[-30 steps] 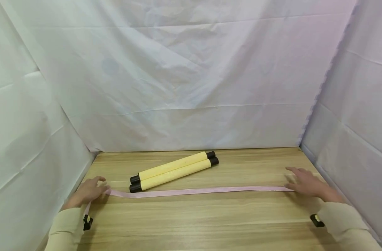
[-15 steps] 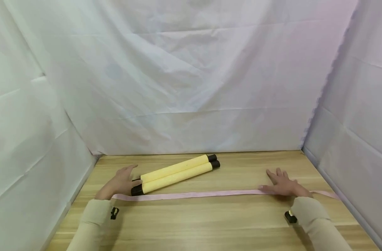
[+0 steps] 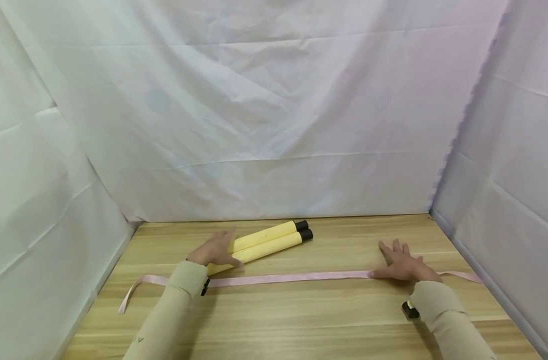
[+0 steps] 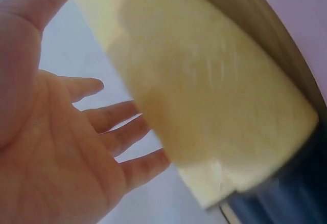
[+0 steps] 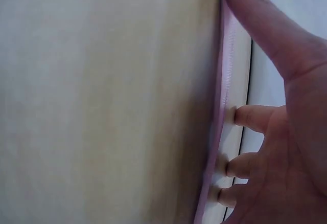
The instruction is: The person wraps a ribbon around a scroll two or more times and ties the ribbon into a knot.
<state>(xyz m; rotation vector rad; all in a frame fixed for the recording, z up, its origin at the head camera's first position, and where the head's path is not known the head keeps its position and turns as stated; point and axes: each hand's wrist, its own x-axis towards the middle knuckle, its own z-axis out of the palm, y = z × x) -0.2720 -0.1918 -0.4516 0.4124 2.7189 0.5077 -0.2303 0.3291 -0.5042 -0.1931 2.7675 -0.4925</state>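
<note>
Two yellow rods with black ends lie side by side at a slant on the table. My left hand is over their near-left part with thumb and fingers spread. In the left wrist view, the fingers reach behind a yellow rod; whether they touch it I cannot tell. A long pink ribbon stretches across the table in front of the rods. My right hand is spread at its right part, the thumb at the ribbon and the other fingertips on the table beyond it.
The wooden table is enclosed by white cloth at the back and along both sides. The ribbon's left end bends toward the front, and its right end reaches the right cloth wall.
My left hand has left the ribbon's left end and moved right, over the rods. My right hand has shifted left along the ribbon, leaving its right end in sight.
</note>
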